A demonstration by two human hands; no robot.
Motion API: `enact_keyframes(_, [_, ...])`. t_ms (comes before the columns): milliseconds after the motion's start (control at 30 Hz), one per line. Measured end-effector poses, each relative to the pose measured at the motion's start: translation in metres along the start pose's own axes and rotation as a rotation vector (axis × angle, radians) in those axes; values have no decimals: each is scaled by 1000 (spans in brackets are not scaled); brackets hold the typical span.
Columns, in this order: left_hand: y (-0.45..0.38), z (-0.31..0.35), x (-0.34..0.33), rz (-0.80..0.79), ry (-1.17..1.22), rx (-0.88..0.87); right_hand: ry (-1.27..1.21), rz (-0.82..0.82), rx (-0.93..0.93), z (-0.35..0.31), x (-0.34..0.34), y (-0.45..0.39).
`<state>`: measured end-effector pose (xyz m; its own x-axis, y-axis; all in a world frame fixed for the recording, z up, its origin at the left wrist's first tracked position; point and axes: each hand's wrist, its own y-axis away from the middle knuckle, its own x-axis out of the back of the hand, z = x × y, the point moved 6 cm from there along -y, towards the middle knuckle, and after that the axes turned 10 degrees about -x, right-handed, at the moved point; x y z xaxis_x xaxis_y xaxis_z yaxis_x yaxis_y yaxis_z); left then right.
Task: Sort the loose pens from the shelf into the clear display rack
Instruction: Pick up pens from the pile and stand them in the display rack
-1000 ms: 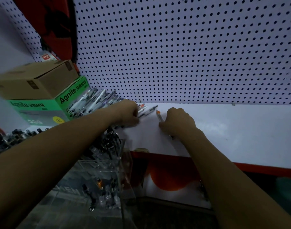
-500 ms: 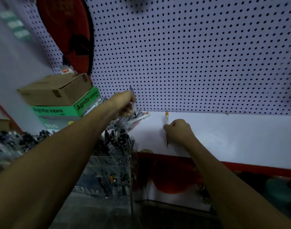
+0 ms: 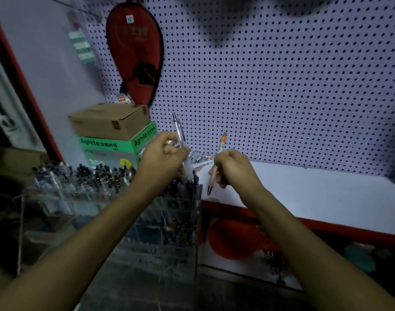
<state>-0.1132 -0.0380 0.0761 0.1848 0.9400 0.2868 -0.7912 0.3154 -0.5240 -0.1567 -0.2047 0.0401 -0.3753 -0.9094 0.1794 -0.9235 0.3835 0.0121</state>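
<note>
My left hand point(image 3: 162, 157) is shut on a clear pen point(image 3: 178, 129) that sticks up above the fist, just over the top right corner of the clear display rack point(image 3: 176, 221). My right hand point(image 3: 233, 168) holds an orange-topped pen point(image 3: 221, 142) upright, dark tip down, right of the rack and above the white shelf point(image 3: 315, 194). A few loose pens point(image 3: 202, 160) lie on the shelf between my hands, partly hidden by my left hand. The rack's compartments hold several dark pens.
A brown carton point(image 3: 109, 121) sits on a green Agnite box point(image 3: 115, 145) at the shelf's left end. A red paddle case point(image 3: 134, 55) hangs on the pegboard point(image 3: 281, 86). More pens stand in a rack row point(image 3: 79, 176) to the left.
Both hands have lifted off the shelf, each with a pen, and drawn back toward the rack. The view has tilted up and zoomed out.
</note>
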Motion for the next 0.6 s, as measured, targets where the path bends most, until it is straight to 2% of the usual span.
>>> enact_keyframes(100, [31, -8, 12, -6, -56, -76, 96, -12, 118, -4, -19, 20])
enact_keyframes(333, [72, -45, 28, -107, -258, -124, 373, 55, 300, 3, -45, 49])
enact_keyframes(467, [88, -67, 27, -236, -376, -103, 473, -47, 400, 4, -65, 59])
enact_keyframes(600, [100, -83, 23, -359, -435, -39, 636, -99, 401, 12, -79, 58])
